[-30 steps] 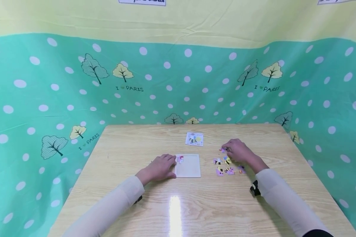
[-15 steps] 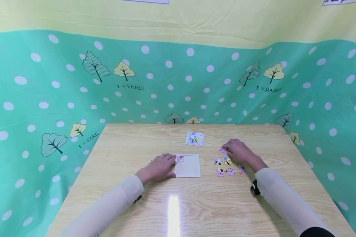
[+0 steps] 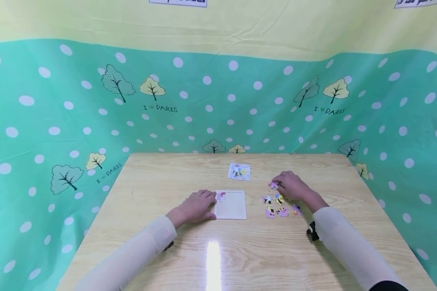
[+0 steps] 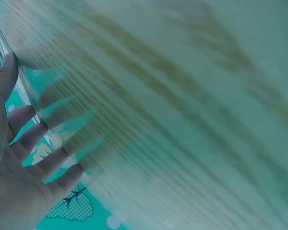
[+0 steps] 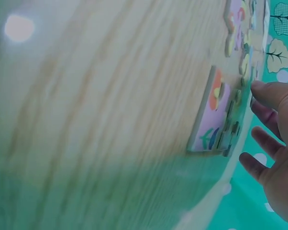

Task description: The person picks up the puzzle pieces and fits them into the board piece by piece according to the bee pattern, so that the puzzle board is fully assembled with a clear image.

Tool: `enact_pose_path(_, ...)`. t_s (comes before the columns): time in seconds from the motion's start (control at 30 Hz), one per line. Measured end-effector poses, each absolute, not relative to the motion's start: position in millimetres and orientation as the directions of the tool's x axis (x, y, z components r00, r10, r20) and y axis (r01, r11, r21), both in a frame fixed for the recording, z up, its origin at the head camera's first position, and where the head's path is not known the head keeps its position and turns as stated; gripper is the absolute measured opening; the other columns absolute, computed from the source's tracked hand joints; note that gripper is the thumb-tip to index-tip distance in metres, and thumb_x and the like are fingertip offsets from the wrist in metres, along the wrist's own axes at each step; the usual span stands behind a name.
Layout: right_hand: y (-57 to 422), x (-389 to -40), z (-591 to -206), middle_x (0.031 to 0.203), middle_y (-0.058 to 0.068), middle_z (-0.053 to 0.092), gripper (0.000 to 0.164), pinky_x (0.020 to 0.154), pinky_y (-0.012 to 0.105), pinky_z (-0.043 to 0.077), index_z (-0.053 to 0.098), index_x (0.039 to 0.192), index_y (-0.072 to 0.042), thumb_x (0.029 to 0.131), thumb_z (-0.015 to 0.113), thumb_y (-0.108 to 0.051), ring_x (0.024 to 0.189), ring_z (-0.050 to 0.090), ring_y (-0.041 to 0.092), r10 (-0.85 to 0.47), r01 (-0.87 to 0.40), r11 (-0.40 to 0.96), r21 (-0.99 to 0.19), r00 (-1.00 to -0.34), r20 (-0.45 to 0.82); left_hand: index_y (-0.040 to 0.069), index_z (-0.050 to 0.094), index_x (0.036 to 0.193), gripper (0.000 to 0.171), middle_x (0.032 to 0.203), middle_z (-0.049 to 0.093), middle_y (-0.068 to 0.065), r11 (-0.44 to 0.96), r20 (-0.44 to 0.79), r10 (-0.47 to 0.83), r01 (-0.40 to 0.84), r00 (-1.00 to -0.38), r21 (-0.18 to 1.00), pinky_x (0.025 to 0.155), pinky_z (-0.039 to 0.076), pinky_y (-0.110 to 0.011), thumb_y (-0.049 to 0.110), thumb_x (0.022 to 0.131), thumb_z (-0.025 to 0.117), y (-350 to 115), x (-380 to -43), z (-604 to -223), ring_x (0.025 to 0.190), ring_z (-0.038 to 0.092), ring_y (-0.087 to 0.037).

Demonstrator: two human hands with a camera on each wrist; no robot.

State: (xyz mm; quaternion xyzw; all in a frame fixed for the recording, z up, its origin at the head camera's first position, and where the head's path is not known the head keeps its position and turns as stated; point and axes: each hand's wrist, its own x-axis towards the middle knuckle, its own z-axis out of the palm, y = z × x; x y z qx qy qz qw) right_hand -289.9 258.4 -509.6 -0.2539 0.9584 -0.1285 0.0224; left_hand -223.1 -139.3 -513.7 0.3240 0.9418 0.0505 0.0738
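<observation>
My left hand [image 3: 196, 206] rests at the left edge of a white puzzle tray [image 3: 231, 208], thumb near its lower corner and fingers near its upper one. In the left wrist view its fingers [image 4: 53, 165] are spread over the table. One pink puzzle piece [image 3: 221, 197] lies in the tray's upper left corner. My right hand [image 3: 293, 186] pinches another pink puzzle piece [image 3: 273, 185] between thumb and index finger, right of the tray; its other fingers are loosely bent. Loose bee-patterned pieces [image 3: 282, 211] lie just below that hand, partly covered by it.
A square picture card [image 3: 239, 171] with a bee lies behind the tray. The wooden table [image 3: 160, 173] ends at a green dotted curtain [image 3: 189, 101] behind and at both sides. In the right wrist view, a pink piece [image 5: 211, 115] lies flat near the hand.
The pinched piece at my right fingertips has shifted slightly and shows a little more. My left hand and the tray stay in place; the head view has tilted slightly.
</observation>
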Motion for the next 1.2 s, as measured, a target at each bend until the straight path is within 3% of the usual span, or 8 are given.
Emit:
enact_pose_path(0.47, 236.7, -286.5, -495.7, 0.117, 0.012, 0.071, 0.031, 0.105, 0.056, 0.048, 0.069, 0.126, -0.008, 0.098, 0.068, -0.018, 0.115, 0.061, 0.035, -0.53, -0.525, 0.804, -0.279, -0.846, 0.061, 0.014, 0.062, 0.133, 0.06, 0.155, 0.05, -0.011, 0.789, -0.101, 0.612, 0.597, -0.784, 0.148, 0.113, 0.044, -0.055, 0.057, 0.091, 0.068, -138.5, -223.5, -513.5, 0.143, 0.046, -0.034)
enact_pose_path(0.83, 209.9, -286.2, -499.4, 0.125, 0.01, 0.07, 0.032, 0.116, 0.057, 0.04, 0.068, 0.129, -0.012, 0.098, 0.068, -0.022, 0.129, 0.056, 0.035, -0.537, -0.513, 0.79, -0.337, -0.843, 0.027, 0.013, 0.063, 0.132, 0.062, 0.154, 0.051, -0.01, 0.793, -0.093, 0.607, 0.594, -0.789, 0.135, 0.112, 0.046, -0.054, 0.059, 0.091, 0.068, -139.1, -222.1, -512.9, 0.142, 0.048, -0.032)
enact_pose_path(1.2, 177.7, -274.7, -503.0, 0.124, 0.008, 0.069, 0.034, 0.114, 0.053, 0.043, 0.068, 0.13, -0.013, 0.098, 0.068, -0.022, 0.128, 0.056, 0.032, -0.579, -0.544, 0.757, -0.363, -0.815, 0.015, 0.013, 0.062, 0.133, 0.063, 0.154, 0.051, -0.011, 0.787, -0.092, 0.615, 0.603, -0.783, 0.131, 0.111, 0.046, -0.055, 0.059, 0.091, 0.067, -139.3, -221.0, -514.2, 0.141, 0.048, -0.033)
